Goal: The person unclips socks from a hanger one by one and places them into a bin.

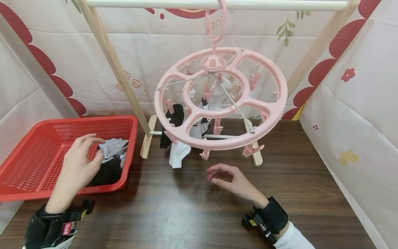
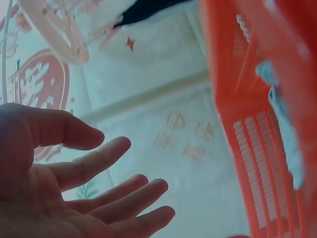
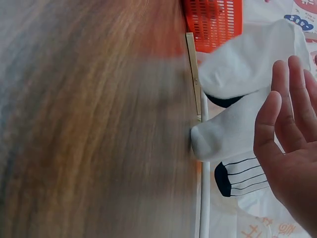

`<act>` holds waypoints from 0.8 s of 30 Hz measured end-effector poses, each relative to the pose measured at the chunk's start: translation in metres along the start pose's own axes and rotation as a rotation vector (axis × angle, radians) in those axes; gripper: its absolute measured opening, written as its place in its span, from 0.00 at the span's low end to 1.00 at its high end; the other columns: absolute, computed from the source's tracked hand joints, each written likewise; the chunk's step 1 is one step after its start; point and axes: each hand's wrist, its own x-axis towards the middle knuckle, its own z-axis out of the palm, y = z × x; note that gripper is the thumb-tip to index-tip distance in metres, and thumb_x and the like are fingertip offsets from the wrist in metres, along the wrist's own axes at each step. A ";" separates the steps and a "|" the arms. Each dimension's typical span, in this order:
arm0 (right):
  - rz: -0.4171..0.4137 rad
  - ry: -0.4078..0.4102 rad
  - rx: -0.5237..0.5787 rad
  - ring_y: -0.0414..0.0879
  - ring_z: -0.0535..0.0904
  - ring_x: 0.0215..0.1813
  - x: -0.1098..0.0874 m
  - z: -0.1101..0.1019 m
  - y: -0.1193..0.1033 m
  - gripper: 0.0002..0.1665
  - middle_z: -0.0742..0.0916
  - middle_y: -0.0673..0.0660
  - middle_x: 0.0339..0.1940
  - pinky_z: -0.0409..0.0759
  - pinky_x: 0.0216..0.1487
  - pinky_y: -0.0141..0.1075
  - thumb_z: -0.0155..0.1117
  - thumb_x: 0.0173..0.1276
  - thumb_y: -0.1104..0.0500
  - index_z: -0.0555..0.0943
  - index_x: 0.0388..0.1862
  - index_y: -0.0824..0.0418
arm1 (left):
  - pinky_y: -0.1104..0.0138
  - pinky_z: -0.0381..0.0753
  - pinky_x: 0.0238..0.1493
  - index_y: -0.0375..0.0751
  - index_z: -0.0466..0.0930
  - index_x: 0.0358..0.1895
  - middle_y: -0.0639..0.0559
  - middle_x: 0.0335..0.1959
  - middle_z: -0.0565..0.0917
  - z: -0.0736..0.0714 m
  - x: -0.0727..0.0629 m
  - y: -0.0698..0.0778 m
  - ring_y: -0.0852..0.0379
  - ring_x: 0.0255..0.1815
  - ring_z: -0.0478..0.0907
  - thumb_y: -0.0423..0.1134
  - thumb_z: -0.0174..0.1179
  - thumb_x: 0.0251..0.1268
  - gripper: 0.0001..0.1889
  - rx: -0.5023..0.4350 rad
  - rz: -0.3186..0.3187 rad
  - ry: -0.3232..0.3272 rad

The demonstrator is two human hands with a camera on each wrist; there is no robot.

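Observation:
My left hand [image 1: 76, 167] is over the red basket [image 1: 132, 148], fingers loosely bent and holding nothing. A light grey cloth [image 1: 113, 148] and a black cloth [image 1: 107, 173] lie in the basket's right end, beside my fingertips. Above the table hangs a round pink clip hanger [image 1: 281, 93], with several socks clipped to it, among them a white sock [image 1: 179, 155], a black sock [image 1: 176, 116] and a striped sock [image 3: 245, 176]. My right hand [image 1: 234, 181] is below the hanger's front edge, fingers relaxed, touching nothing. In the right wrist view it appears near the hanging socks.
The hanger's hook goes over a white rail [image 1: 273, 5] between wooden posts [image 1: 116, 65]. Wooden feet [image 1: 148, 138] and a low white bar stand on the brown table [image 1: 186, 214]. Several pink clips [image 1: 252, 150] dangle around the ring. Patterned white cloth [image 1: 357, 114] walls surround the table.

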 end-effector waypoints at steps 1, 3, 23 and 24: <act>0.003 -0.002 0.000 0.50 0.81 0.44 0.000 0.000 0.000 0.17 0.85 0.59 0.43 0.77 0.48 0.40 0.59 0.67 0.71 0.76 0.55 0.69 | 0.37 0.63 0.46 0.27 0.76 0.46 0.25 0.57 0.69 0.004 0.000 0.002 0.29 0.55 0.65 0.23 0.55 0.57 0.13 -0.005 0.009 -0.009; 0.010 -0.003 -0.006 0.50 0.81 0.44 -0.001 0.002 -0.001 0.17 0.85 0.59 0.43 0.78 0.47 0.40 0.59 0.68 0.71 0.77 0.56 0.68 | 0.39 0.65 0.44 0.28 0.77 0.46 0.26 0.57 0.70 0.012 -0.001 0.008 0.29 0.54 0.68 0.23 0.56 0.56 0.13 -0.013 0.030 -0.027; -0.048 0.127 -0.595 0.55 0.70 0.65 0.030 0.039 -0.006 0.28 0.76 0.62 0.64 0.70 0.60 0.50 0.65 0.67 0.56 0.73 0.65 0.64 | 0.56 0.73 0.32 0.34 0.80 0.40 0.44 0.37 0.80 0.084 -0.024 0.053 0.51 0.31 0.73 0.25 0.61 0.54 0.10 -0.061 0.104 -0.124; -0.033 0.138 -0.623 0.56 0.68 0.67 0.033 0.042 -0.008 0.31 0.74 0.63 0.66 0.68 0.61 0.51 0.65 0.67 0.54 0.72 0.66 0.63 | 0.56 0.74 0.33 0.34 0.80 0.40 0.45 0.35 0.80 0.085 -0.025 0.053 0.51 0.31 0.74 0.25 0.61 0.54 0.09 -0.061 0.101 -0.129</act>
